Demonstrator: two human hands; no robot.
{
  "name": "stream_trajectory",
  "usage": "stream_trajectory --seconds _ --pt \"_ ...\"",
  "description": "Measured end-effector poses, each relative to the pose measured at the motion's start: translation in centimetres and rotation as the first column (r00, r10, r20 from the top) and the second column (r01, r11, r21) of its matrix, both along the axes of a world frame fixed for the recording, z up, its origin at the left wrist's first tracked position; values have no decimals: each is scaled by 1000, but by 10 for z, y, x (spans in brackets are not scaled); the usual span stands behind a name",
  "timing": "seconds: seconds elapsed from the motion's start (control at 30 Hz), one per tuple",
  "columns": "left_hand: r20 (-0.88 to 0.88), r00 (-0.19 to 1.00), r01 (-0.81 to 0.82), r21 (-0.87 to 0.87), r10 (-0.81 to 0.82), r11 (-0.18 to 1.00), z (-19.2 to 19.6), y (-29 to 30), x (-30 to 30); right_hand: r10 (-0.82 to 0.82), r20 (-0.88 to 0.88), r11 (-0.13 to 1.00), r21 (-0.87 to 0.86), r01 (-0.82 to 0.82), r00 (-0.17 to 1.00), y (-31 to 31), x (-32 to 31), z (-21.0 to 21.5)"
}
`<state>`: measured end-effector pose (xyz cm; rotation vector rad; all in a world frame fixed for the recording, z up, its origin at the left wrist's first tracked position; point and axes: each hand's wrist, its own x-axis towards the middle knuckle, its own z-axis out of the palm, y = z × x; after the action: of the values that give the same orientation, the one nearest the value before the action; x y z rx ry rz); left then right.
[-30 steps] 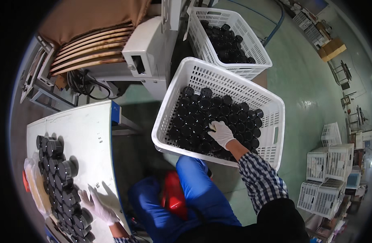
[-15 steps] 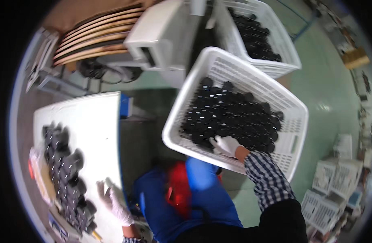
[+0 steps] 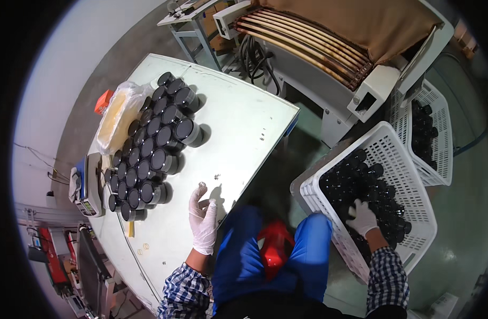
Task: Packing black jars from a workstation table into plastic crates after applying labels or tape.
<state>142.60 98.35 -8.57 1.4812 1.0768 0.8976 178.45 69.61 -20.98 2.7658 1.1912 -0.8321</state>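
Right hand (image 3: pixel 364 218) in a crate (image 3: pixel 413 181) of black jars (image 3: pixel 377 170)

The left hand (image 3: pixel 203 220) is released over the table (image 3: pixel 238 122), fingers parted. The right has its fingers bent among the jars; whether it grasps one I cannot tell. A jar cluster (image 3: pixel 154 126) stands on the table, beside a bag (image 3: pixel 116 119) and a scale (image 3: pixel 91 184). Beyond are a machine (image 3: pixel 384 80) and a second crate (image 3: pixel 441 130).

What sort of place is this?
Probably a factory or packing workshop: black round containers on a white table, a white slatted plastic crate of black pieces, and a pale metal roller machine.
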Motion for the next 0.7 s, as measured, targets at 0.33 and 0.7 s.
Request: stream_trajectory --seconds 0.33,0.7 --pt "183 983 -11 -33 17 999 5 2 -68 393 92 867 294 -402 915 177 -119 222" --pt "309 931 -180 -78 196 981 -11 6 -167 758 82 625 194 -756 647 322 -315 184"
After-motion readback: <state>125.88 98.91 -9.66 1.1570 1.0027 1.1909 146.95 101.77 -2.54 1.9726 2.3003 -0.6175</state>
